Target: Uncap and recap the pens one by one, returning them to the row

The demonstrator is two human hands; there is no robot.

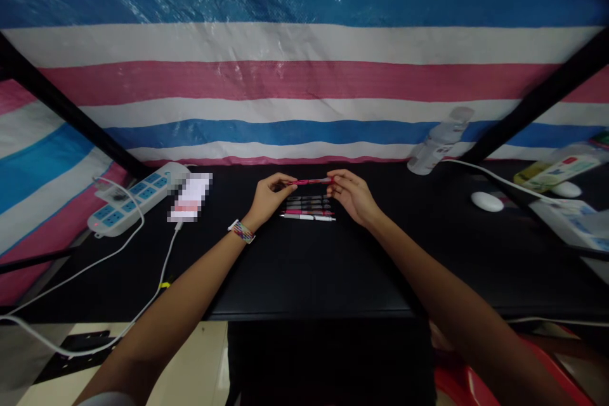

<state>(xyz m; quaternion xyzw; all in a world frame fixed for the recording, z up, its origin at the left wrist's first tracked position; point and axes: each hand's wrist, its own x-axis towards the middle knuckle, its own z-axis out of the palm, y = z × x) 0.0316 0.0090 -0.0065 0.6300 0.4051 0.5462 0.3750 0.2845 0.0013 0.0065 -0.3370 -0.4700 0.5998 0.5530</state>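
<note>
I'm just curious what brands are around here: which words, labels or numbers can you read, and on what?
None can be read.
Clear bottle: label marks, too blurred.
Bottle of yellow liquid: printed label, too blurred.
Phone: screen pixelated.
Held red pen and the pens lying below it: any print is too small.

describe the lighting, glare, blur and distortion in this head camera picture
Head view: dim lighting, the black tabletop showing little detail; glare streaks across the striped plastic sheet, mostly upper left; the phone masked by coarse pixels; the clear bottle leaning outward, probably wide-angle distortion; the red pen between left hand and right hand too small for fine detail.
</note>
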